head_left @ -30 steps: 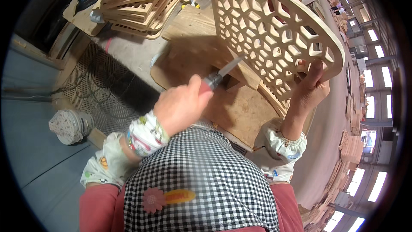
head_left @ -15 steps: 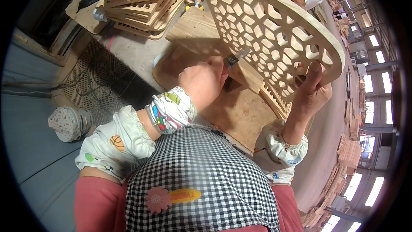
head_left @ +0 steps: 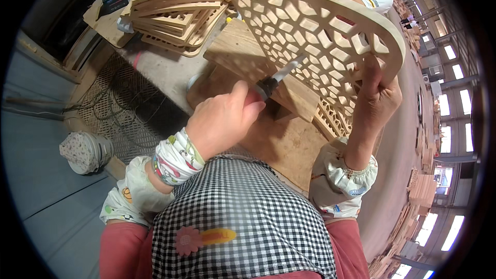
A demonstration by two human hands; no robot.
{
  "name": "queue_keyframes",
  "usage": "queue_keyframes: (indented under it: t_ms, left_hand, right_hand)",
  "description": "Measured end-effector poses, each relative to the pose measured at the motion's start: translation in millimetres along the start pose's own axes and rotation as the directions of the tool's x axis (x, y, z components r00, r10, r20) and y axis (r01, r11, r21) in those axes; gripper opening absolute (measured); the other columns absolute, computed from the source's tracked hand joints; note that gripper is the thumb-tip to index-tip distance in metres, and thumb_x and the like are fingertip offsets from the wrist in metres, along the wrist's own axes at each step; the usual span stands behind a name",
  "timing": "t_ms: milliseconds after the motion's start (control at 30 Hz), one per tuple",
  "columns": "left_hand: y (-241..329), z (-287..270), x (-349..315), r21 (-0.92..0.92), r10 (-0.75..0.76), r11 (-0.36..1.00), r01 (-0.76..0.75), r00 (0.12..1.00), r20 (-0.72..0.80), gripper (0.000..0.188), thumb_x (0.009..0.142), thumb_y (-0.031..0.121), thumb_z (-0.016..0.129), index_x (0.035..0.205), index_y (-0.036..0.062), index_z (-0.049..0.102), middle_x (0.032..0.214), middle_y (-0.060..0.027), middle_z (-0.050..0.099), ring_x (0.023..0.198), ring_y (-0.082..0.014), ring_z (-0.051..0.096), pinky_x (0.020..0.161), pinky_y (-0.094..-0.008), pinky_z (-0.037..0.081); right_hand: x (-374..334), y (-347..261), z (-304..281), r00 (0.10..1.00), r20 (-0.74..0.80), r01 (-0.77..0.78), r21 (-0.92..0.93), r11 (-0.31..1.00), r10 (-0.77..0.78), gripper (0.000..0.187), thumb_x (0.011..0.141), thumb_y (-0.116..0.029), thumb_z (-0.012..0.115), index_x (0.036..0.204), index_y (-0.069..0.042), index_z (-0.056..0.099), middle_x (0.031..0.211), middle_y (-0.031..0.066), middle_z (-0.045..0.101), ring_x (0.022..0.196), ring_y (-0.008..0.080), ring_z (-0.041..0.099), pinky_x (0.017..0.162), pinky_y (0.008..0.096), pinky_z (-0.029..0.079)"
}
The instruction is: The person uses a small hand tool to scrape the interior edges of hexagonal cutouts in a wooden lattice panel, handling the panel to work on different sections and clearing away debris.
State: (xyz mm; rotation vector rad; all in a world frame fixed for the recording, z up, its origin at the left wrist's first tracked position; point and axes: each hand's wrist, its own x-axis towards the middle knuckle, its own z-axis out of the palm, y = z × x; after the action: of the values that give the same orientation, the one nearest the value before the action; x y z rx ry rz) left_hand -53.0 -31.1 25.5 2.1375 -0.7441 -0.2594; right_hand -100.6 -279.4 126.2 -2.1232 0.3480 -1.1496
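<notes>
**Tool hand drawn back, panel tipped closer**

Your left hand [head_left: 222, 119] is closed round a red-handled bladed tool [head_left: 266, 87]; well apart from it, your right hand [head_left: 377, 98] grips the wooden lattice panel [head_left: 323, 27] near its right corner, holding it tilted before you. Since half a second ago, the left hand has pulled back and more blade shows. It seems eased off the openings, though tip contact can't be told. Beyond lies a stack of lattice panels [head_left: 178, 18].
</notes>
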Motion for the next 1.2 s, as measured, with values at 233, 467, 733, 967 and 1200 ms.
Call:
queue_keyframes:
  t_ms: [233, 467, 733, 967, 1200]
  left_hand:
    - [-18, 20, 17, -0.009, 0.119, 0.993, -0.119, 0.993, 0.021, 0.029, 0.105, 0.027, 0.061, 0.117, -0.0002, 0.059, 0.084, -0.0207, 0.07, 0.075, -0.0404, 0.072, 0.062, -0.0491, 0.057]
    - [-4, 7, 21, -0.139, 0.202, 0.972, -0.189, 0.976, 0.085, 0.019, 0.099, 0.009, 0.065, 0.114, -0.0021, 0.068, 0.108, -0.0226, 0.063, 0.077, -0.0354, 0.074, 0.064, -0.0432, 0.064]
    - [-24, 23, 13, 0.006, 0.05, 0.999, -0.05, 0.999, -0.007, 0.02, 0.105, 0.021, 0.062, 0.11, 0.0009, 0.063, 0.102, -0.02, 0.067, 0.08, -0.0394, 0.073, 0.065, -0.0475, 0.061]
    - [-9, 1, 4, 0.145, -0.044, 0.987, 0.064, 0.99, -0.137, 0.034, 0.103, 0.035, 0.066, 0.112, 0.0032, 0.055, 0.086, -0.0191, 0.076, 0.078, -0.0441, 0.074, 0.067, -0.0536, 0.06]
    - [-3, 13, 11, 0.332, -0.003, 0.941, 0.059, 0.986, -0.167, 0.034, 0.103, 0.034, 0.067, 0.108, 0.0022, 0.054, 0.073, -0.0221, 0.071, 0.064, -0.0416, 0.072, 0.055, -0.0518, 0.059]
  right_hand:
    - [5, -10, 6, 0.999, 0.038, -0.029, 0.029, 0.999, 0.028, 0.036, 0.1, -0.033, 0.08, 0.112, 0.001, 0.08, 0.088, 0.0018, 0.076, 0.079, 0.0047, 0.066, 0.072, 0.0241, 0.054]
    - [7, -12, 4, 0.998, 0.038, -0.054, 0.044, 0.998, 0.053, 0.037, 0.1, -0.033, 0.081, 0.111, 0.002, 0.079, 0.087, 0.0014, 0.075, 0.078, 0.0045, 0.065, 0.071, 0.0237, 0.053]
    - [23, -30, 18, 0.988, 0.132, 0.087, -0.091, 0.992, -0.074, 0.038, 0.096, -0.038, 0.082, 0.108, -0.001, 0.081, 0.08, 0.0004, 0.074, 0.074, 0.005, 0.065, 0.071, 0.0254, 0.052]
    - [66, -75, 90, 0.848, 0.485, 0.463, -0.477, 0.747, -0.215, 0.044, 0.093, -0.053, 0.075, 0.103, -0.011, 0.08, 0.082, 0.0178, 0.075, 0.074, 0.0321, 0.075, 0.071, 0.0431, 0.057]
    - [65, -66, 129, 0.736, 0.573, 0.645, -0.431, 0.631, -0.36, 0.043, 0.093, -0.04, 0.078, 0.082, 0.001, 0.074, 0.071, 0.0211, 0.072, 0.072, 0.0388, 0.073, 0.071, 0.0484, 0.058]
